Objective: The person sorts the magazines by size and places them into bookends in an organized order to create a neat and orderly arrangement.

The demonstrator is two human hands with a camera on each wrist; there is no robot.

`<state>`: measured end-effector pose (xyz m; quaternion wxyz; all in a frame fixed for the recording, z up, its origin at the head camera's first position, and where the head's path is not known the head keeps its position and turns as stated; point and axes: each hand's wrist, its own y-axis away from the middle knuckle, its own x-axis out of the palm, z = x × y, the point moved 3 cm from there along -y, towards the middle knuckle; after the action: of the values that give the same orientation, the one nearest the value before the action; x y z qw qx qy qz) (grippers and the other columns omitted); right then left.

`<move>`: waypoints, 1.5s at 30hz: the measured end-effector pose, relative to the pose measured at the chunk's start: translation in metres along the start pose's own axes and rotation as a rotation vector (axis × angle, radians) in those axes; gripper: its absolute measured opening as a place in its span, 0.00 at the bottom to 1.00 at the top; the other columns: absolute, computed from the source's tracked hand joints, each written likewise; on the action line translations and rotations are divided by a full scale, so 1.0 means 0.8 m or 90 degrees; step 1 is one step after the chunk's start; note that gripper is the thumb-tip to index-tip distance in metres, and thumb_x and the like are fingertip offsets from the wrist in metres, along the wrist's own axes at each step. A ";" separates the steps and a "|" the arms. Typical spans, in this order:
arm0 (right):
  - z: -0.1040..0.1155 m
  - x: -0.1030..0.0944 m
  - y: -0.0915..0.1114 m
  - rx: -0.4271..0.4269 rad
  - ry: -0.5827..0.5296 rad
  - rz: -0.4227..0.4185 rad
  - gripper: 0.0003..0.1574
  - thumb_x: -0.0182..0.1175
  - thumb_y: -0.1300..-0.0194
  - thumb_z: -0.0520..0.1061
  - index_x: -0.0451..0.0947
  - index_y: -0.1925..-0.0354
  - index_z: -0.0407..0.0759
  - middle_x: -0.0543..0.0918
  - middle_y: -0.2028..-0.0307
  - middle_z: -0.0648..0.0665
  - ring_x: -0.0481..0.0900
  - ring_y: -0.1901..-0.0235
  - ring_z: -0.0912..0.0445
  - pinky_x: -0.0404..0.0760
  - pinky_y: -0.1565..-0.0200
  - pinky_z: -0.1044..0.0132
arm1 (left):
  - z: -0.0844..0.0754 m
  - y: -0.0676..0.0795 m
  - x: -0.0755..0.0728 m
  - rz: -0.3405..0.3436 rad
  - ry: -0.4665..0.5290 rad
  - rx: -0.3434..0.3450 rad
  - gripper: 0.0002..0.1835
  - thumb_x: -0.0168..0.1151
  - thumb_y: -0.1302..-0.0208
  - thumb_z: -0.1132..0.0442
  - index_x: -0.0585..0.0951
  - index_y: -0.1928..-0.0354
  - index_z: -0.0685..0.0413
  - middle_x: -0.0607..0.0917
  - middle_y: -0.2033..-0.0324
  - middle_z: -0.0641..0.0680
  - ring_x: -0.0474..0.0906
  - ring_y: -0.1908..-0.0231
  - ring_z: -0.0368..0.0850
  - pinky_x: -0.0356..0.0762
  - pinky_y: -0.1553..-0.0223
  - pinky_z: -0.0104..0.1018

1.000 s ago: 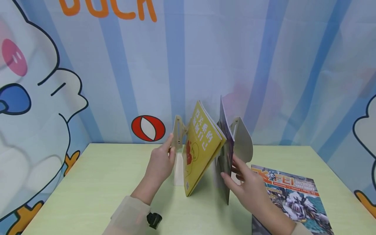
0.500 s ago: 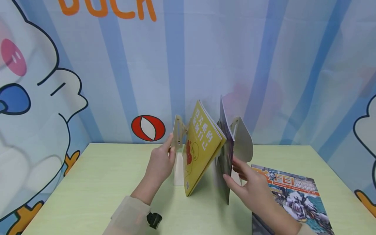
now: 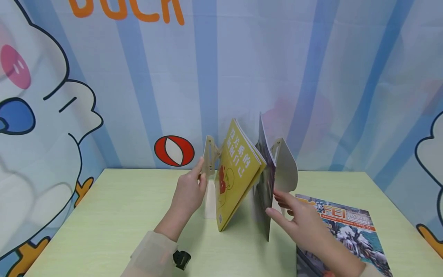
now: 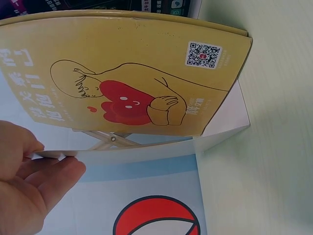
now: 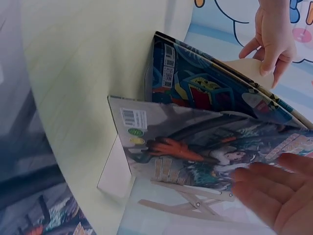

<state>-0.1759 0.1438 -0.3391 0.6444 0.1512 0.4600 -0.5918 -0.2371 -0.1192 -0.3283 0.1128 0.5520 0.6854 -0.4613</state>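
Note:
A cream expandable bookend [image 3: 286, 169] stands on the table, with two plates joined by crossed slats. My left hand [image 3: 188, 192] pinches its left plate between thumb and fingers, as the left wrist view shows. Inside, a yellow book [image 3: 237, 177] leans, and a blue back cover [image 5: 195, 83] with a barcode shows on that side. Against the right plate stands a thin dark magazine [image 3: 267, 184]. My right hand [image 3: 301, 219] is beside its near edge, fingers extended and loosely bent, holding nothing. Whether a fingertip touches the magazine is hard to tell.
Another magazine [image 3: 353, 234] with an orange title lies flat at the right, partly under my right forearm. A blue striped cloth [image 3: 238, 69] with cartoon prints hangs behind the pale table [image 3: 138, 207]. A black clip [image 3: 181, 259] is by my left sleeve.
My right hand has drawn slightly right and toward me, its fingers and thumb pulling back from the standing magazine. The left hand, the bookend and the books have stayed put.

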 end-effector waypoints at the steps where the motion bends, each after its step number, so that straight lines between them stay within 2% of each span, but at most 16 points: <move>1: -0.001 0.000 0.000 0.013 0.007 0.015 0.31 0.53 0.33 0.59 0.70 0.38 0.45 0.81 0.46 0.41 0.83 0.52 0.49 0.83 0.56 0.56 | 0.000 0.000 0.000 0.001 0.000 -0.002 0.27 0.53 0.34 0.67 0.65 0.33 0.60 0.83 0.74 0.59 0.64 0.86 0.37 0.66 0.84 0.23; 6: -0.011 -0.001 -0.003 0.082 0.051 0.097 0.33 0.45 0.31 0.65 0.72 0.40 0.45 0.83 0.49 0.44 0.84 0.57 0.53 0.83 0.59 0.56 | 0.000 -0.001 0.000 0.001 -0.004 -0.008 0.27 0.54 0.34 0.67 0.65 0.33 0.59 0.85 0.71 0.59 0.67 0.84 0.37 0.68 0.83 0.22; 10: -0.016 -0.001 -0.007 0.106 0.097 0.134 0.33 0.46 0.32 0.67 0.76 0.44 0.46 0.86 0.55 0.46 0.85 0.62 0.55 0.82 0.64 0.59 | 0.001 -0.001 0.000 -0.003 -0.006 -0.004 0.27 0.54 0.34 0.67 0.66 0.33 0.60 0.86 0.66 0.62 0.68 0.83 0.38 0.68 0.83 0.22; 13: -0.020 0.000 -0.007 0.108 0.121 0.138 0.32 0.49 0.33 0.66 0.78 0.47 0.46 0.86 0.57 0.46 0.85 0.64 0.56 0.82 0.66 0.61 | 0.002 -0.001 0.000 -0.007 -0.007 -0.002 0.27 0.54 0.35 0.68 0.66 0.33 0.60 0.86 0.64 0.62 0.69 0.83 0.39 0.68 0.83 0.23; 18: -0.026 0.001 -0.006 0.119 0.136 0.142 0.31 0.52 0.35 0.65 0.79 0.48 0.45 0.86 0.58 0.45 0.85 0.62 0.53 0.81 0.69 0.62 | 0.002 -0.001 0.000 -0.015 -0.010 0.005 0.27 0.55 0.35 0.68 0.67 0.34 0.61 0.86 0.66 0.62 0.69 0.83 0.39 0.67 0.83 0.23; 24: -0.034 0.005 -0.004 0.143 0.168 0.141 0.27 0.59 0.38 0.60 0.79 0.49 0.44 0.86 0.68 0.49 0.80 0.74 0.60 0.71 0.82 0.67 | 0.002 -0.001 0.000 -0.017 -0.007 0.006 0.27 0.55 0.35 0.68 0.67 0.34 0.61 0.86 0.68 0.61 0.68 0.83 0.39 0.67 0.83 0.23; 26: -0.036 0.006 -0.003 0.148 0.179 0.142 0.27 0.59 0.39 0.60 0.79 0.49 0.43 0.84 0.77 0.51 0.78 0.77 0.61 0.68 0.84 0.67 | 0.002 -0.001 0.000 -0.017 -0.007 0.010 0.27 0.55 0.35 0.68 0.67 0.34 0.61 0.85 0.71 0.61 0.67 0.84 0.39 0.66 0.84 0.23; 30: -0.042 0.008 -0.003 0.162 0.200 0.152 0.29 0.60 0.40 0.59 0.79 0.50 0.40 0.76 0.86 0.54 0.75 0.81 0.60 0.66 0.85 0.66 | 0.001 0.000 0.000 -0.014 -0.004 0.006 0.27 0.55 0.35 0.69 0.67 0.34 0.61 0.86 0.70 0.61 0.68 0.84 0.38 0.67 0.83 0.23; 35: -0.052 0.010 -0.002 0.187 0.230 0.159 0.29 0.62 0.41 0.56 0.79 0.50 0.35 0.70 0.89 0.51 0.67 0.88 0.59 0.61 0.86 0.66 | 0.000 0.000 0.000 -0.015 -0.003 0.007 0.27 0.55 0.35 0.69 0.67 0.34 0.61 0.86 0.67 0.61 0.70 0.82 0.39 0.68 0.82 0.22; 39: -0.061 0.011 0.000 0.196 0.257 0.160 0.24 0.63 0.42 0.56 0.80 0.62 0.36 0.69 0.88 0.49 0.66 0.88 0.58 0.61 0.86 0.66 | 0.000 0.001 0.001 -0.013 0.000 0.000 0.27 0.55 0.35 0.68 0.66 0.33 0.60 0.85 0.70 0.60 0.69 0.83 0.38 0.68 0.83 0.23; 42: -0.067 0.013 0.002 0.215 0.260 0.166 0.20 0.64 0.44 0.56 0.75 0.73 0.41 0.69 0.87 0.48 0.66 0.88 0.57 0.61 0.86 0.66 | 0.000 0.001 0.001 -0.011 0.002 -0.005 0.27 0.55 0.35 0.67 0.66 0.33 0.59 0.85 0.71 0.59 0.68 0.83 0.38 0.67 0.83 0.23; 45: -0.070 0.014 0.003 0.233 0.259 0.173 0.20 0.65 0.44 0.57 0.71 0.77 0.44 0.69 0.87 0.48 0.66 0.88 0.56 0.61 0.86 0.66 | 0.000 0.000 0.002 -0.012 -0.001 -0.003 0.27 0.55 0.35 0.67 0.66 0.33 0.59 0.85 0.72 0.59 0.68 0.83 0.38 0.68 0.83 0.23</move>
<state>-0.1984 0.1790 -0.3787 0.5742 0.4405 0.4408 -0.5309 -0.2374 -0.1186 -0.3295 0.1102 0.5450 0.6918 -0.4608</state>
